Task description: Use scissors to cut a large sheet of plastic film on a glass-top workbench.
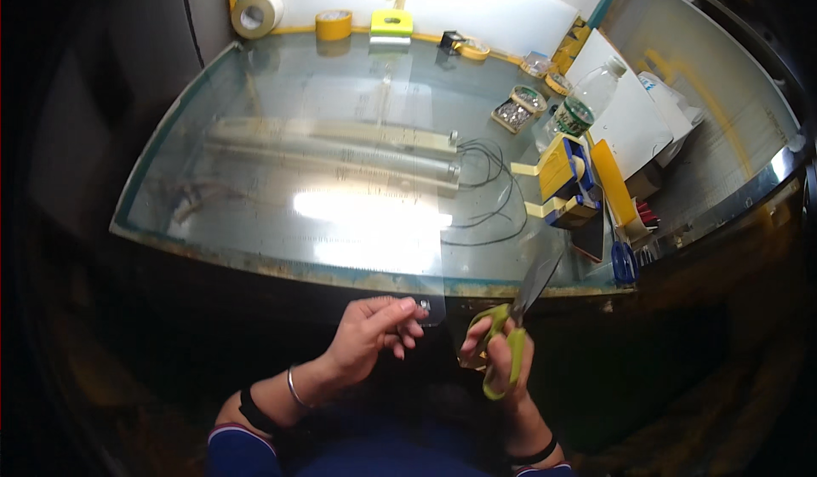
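My left hand [379, 332] is closed at the table's near edge, thumb against the fingertips, at the rounded corner of a clear plastic sheet [434, 285]. A small bright spot shows beside the fingertips; I cannot make out what it is. Fine ruled marks show across the sheet, which reaches back over the glass-topped table [281, 81]. To the right, my right hand [502, 358] is wrapped round the yellow-green handles of a pair of scissors [536, 285]. The scissor blades point up and away to the right, apart from the sheet.
Two long pale bars [408, 166] with black wires [498, 209] lie mid-table. At right stand a blue-yellow tape dispenser [566, 183], a plastic bottle [596, 94], a box of small metal parts [517, 109] and blue-handled scissors [625, 262]. Tape rolls [334, 25] line the back.
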A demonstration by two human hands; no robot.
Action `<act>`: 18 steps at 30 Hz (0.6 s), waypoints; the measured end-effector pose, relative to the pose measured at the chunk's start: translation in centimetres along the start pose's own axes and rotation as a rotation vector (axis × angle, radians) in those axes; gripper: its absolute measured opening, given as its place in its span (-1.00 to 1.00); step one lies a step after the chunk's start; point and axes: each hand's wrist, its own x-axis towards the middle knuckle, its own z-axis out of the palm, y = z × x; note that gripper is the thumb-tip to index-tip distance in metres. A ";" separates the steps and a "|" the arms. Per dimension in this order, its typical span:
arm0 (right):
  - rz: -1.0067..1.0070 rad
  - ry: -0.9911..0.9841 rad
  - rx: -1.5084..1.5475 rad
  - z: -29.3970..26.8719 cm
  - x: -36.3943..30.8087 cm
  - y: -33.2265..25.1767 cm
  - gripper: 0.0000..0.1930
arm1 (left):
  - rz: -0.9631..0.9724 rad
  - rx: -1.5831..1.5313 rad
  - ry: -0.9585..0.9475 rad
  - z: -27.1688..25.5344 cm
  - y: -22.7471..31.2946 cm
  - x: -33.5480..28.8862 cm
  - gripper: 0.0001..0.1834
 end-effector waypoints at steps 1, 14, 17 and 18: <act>0.054 -0.040 -0.036 0.0 -1.3 0.4 -0.74 | 0.005 0.000 -0.015 -0.1 0.1 0.1 -0.68; 0.609 -0.156 -0.031 1.3 -5.0 2.0 -0.70 | 0.019 0.019 -0.039 0.3 -0.8 -0.7 -0.74; 0.601 -0.179 -0.033 1.5 -5.0 2.2 -0.69 | 0.008 0.031 -0.034 0.5 -0.9 -0.8 -0.75; 0.591 -0.189 -0.032 1.5 -5.0 2.3 -0.69 | 0.005 0.029 -0.039 0.6 -1.0 -0.8 -0.75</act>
